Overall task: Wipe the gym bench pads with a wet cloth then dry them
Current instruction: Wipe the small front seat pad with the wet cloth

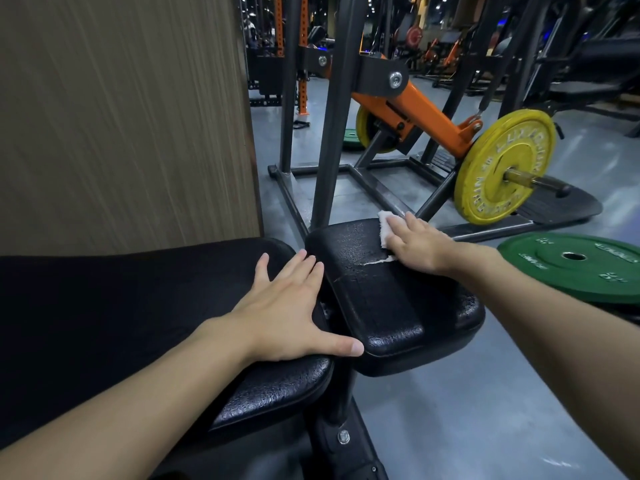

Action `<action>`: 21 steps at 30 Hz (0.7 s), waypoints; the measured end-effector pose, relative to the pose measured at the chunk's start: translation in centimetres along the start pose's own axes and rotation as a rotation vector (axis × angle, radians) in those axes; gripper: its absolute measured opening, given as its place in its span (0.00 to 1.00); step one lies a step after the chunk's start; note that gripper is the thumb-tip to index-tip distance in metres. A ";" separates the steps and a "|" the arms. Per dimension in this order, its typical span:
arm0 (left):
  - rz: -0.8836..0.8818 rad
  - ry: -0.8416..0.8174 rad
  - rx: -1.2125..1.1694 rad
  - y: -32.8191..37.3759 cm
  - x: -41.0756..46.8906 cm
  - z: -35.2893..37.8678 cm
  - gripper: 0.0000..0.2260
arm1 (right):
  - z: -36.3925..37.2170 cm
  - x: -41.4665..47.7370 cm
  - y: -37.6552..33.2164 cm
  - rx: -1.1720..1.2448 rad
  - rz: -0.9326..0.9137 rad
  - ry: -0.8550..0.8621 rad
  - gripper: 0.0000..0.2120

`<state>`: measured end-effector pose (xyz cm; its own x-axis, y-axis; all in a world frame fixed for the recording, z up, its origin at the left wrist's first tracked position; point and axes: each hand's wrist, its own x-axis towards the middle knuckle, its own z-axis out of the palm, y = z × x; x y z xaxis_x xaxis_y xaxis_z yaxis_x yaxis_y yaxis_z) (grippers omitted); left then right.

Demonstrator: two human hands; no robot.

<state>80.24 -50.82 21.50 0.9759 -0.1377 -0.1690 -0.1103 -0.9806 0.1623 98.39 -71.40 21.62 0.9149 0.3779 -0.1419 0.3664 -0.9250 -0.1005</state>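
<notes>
While right hand [417, 242] presses cloth [385, 227] flat, fingers together, on seat pad's [388, 299] far corner, left hand [289, 311] braces back pad [114, 306], fingers spread. Step: wiping seat; wet or dry pass unclear. Next: sweep cloth toward near edge.

I see a black bench seat pad [388, 292], cracked, with a white cloth [385, 230] lying at its far edge. On the grey floor [467, 410] beside it lies a green weight plate [575, 268].

Count, head view: two black bench pads, back pad [138, 306] and seat pad [391, 289]. One white cloth [385, 230]. Two hands, left [291, 306], right [419, 242]. Yellow weight plates: two [502, 168] [363, 128]. Green weight plates: two [575, 268] [351, 138].
</notes>
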 end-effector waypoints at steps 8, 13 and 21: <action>0.008 0.024 -0.057 0.0 0.0 0.2 0.64 | 1.5 -8.0 -8.5 -0.164 -0.336 0.079 0.27; 0.013 0.014 -0.058 0.0 -0.2 0.1 0.63 | 1.0 -7.8 -4.0 -0.109 -0.242 0.050 0.26; 0.025 0.025 -0.043 0.1 -0.3 0.0 0.61 | 0.4 -8.0 0.5 0.042 0.081 0.040 0.27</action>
<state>79.95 -50.87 21.57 0.9775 -0.1583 -0.1397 -0.1273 -0.9699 0.2077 91.17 -74.86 22.34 0.9475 0.2996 -0.1115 0.2848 -0.9495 -0.1313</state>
